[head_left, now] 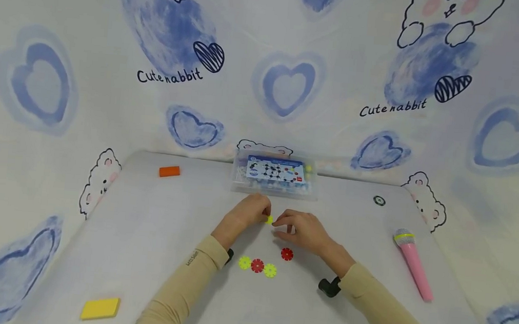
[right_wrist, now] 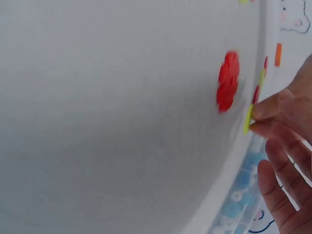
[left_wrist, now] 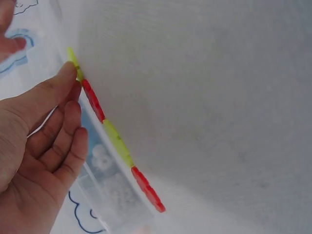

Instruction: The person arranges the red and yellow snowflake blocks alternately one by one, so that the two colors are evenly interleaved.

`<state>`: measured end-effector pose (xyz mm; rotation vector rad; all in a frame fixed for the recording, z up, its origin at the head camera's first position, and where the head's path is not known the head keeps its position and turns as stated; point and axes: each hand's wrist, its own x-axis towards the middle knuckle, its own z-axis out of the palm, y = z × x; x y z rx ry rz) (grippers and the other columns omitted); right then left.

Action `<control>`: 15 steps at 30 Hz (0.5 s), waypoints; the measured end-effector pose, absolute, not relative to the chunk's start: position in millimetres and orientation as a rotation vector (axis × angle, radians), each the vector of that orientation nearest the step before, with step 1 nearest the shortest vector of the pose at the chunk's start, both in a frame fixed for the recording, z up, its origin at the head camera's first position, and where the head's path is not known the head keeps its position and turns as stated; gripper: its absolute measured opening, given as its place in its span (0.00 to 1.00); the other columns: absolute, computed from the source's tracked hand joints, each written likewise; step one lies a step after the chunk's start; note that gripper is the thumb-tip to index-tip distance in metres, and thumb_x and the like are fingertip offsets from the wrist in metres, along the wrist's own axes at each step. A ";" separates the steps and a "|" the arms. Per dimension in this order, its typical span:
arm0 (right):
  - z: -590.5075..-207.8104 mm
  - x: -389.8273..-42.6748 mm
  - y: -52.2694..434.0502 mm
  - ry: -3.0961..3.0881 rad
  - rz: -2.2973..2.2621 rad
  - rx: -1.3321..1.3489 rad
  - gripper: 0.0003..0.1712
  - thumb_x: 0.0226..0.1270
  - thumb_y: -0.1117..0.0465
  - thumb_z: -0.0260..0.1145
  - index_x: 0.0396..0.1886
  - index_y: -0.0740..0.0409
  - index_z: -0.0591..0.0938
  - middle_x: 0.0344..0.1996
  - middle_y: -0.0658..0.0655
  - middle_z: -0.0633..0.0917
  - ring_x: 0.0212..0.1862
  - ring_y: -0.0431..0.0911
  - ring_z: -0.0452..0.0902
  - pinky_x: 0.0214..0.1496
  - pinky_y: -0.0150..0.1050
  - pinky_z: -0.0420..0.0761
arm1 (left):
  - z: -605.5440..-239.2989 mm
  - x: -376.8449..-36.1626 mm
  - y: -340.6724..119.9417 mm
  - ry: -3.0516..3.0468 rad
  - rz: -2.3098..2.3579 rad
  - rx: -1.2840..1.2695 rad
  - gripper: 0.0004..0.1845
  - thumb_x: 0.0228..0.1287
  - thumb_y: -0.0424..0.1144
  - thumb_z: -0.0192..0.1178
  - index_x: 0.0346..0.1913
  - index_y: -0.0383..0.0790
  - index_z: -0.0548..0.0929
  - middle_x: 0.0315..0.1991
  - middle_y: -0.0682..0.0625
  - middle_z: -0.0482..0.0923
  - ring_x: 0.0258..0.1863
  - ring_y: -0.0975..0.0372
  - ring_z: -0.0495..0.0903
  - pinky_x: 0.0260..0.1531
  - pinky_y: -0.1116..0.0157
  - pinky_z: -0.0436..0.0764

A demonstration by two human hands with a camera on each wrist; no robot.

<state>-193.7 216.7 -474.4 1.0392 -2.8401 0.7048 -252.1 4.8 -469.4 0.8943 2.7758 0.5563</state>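
Observation:
My left hand [head_left: 252, 210] pinches the yellow end disc [left_wrist: 73, 56] of a row of notched discs between thumb and fingers. Beyond it in the left wrist view run a red disc [left_wrist: 93, 101], another yellow disc [left_wrist: 118, 141] and another red disc [left_wrist: 148, 189], all seen nearly edge-on. In the head view the hand and forearm hide most of this row. My right hand [head_left: 302, 230] hovers close by with loosely bent fingers, holding nothing visible. A single red disc [head_left: 287, 254] lies nearer me. Left of it sits a line of yellow, red [head_left: 257, 266] and yellow discs.
A clear box [head_left: 273, 188] of small parts stands at the table's back edge. An orange block [head_left: 169, 171] is back left, a yellow block [head_left: 100, 308] front left. On the right are a pink microphone [head_left: 417, 268] and a small black ring [head_left: 379, 200].

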 end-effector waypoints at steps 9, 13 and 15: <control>-479.4 -161.6 232.7 -2.902 0.610 1.174 0.16 0.66 0.50 0.83 0.51 0.49 0.94 0.45 0.46 0.90 0.33 0.33 0.81 0.37 0.27 0.80 | -469.1 -250.2 4.4 2.765 0.581 0.865 0.04 0.70 0.32 0.74 0.45 0.38 0.92 0.42 0.47 0.90 0.44 0.57 0.84 0.55 0.59 0.86; -482.3 -153.0 242.3 -2.916 0.589 1.150 0.18 0.62 0.50 0.85 0.50 0.49 0.95 0.43 0.46 0.89 0.30 0.32 0.75 0.35 0.27 0.78 | -470.6 -250.3 2.9 2.770 0.591 0.857 0.04 0.71 0.33 0.74 0.45 0.38 0.92 0.42 0.48 0.89 0.45 0.57 0.83 0.55 0.59 0.85; -484.0 -151.2 245.3 -2.931 0.584 1.135 0.17 0.63 0.51 0.85 0.50 0.49 0.95 0.43 0.46 0.89 0.29 0.30 0.72 0.34 0.26 0.76 | -471.5 -250.7 2.4 2.774 0.591 0.861 0.04 0.71 0.32 0.74 0.45 0.38 0.92 0.42 0.48 0.89 0.44 0.57 0.83 0.54 0.59 0.85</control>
